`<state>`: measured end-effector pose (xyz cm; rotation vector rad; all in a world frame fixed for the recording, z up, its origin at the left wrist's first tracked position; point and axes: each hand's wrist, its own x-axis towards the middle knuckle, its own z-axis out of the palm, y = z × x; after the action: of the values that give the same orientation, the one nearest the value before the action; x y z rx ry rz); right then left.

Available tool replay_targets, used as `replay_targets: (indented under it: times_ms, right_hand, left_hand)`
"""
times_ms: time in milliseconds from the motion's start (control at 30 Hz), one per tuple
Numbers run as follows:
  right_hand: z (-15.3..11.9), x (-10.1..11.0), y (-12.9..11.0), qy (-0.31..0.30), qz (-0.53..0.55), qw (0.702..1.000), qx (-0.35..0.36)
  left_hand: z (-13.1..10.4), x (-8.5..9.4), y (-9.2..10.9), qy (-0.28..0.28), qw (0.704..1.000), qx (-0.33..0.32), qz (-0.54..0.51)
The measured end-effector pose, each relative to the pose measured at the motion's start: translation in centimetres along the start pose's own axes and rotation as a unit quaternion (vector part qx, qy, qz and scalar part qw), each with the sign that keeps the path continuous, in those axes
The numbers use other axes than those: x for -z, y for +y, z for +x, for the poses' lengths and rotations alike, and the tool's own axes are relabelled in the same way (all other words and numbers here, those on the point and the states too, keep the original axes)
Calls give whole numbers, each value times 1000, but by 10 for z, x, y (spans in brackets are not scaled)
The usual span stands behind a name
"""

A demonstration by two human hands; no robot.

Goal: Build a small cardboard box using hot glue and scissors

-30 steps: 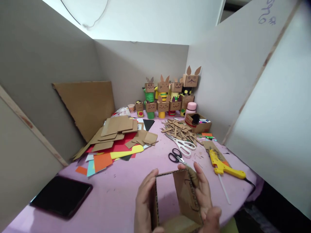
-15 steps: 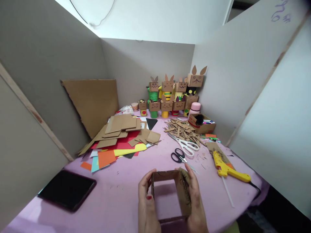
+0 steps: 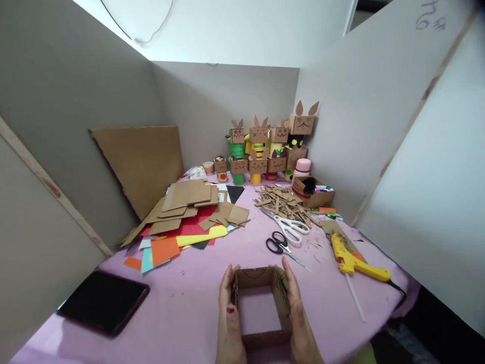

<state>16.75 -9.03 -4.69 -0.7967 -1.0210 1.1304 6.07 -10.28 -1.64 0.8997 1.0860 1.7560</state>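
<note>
Open-ended cardboard box frame (image 3: 267,339) at bottom centre of frame, flanked by both hands. Left hand (image 3: 229,326) fingers clamped on its left wall, right hand (image 3: 301,323) fingers clamped on the right wall. Vs 1.0 s ago: box tipped differently, far wall's inner face now showing; right thumb no longer sticking out lower right. Can't tell if box touches table. Black-handled scissors (image 3: 279,243) just beyond, yellow glue gun (image 3: 350,260) lower right, dark-screened tablet (image 3: 104,302) lower left, all unmoved on table.
</note>
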Motion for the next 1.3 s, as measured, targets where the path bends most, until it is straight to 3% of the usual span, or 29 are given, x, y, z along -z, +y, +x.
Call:
replay_targets:
  times_ms: [200,567,800,967,1300]
  right_hand:
    - [1,-4,-4,-5,-4,999,36]
    - [0,-5,-5,23,-6,1000,8]
    - [-3,0,3,-13,56,998,-26]
    - [-2,4,5,8,31,998,-56]
    - [0,5,4,5,1,998,-57]
  left_hand:
    - [0,-5,6,41,999,-2,-3]
    - [-1,-7,7,57,998,-5,24]
    - [3,0,0,22,997,48,-56]
    - [4,4,3,-28,990,117,-71]
    - [7,5,0,-37,993,108,-38]
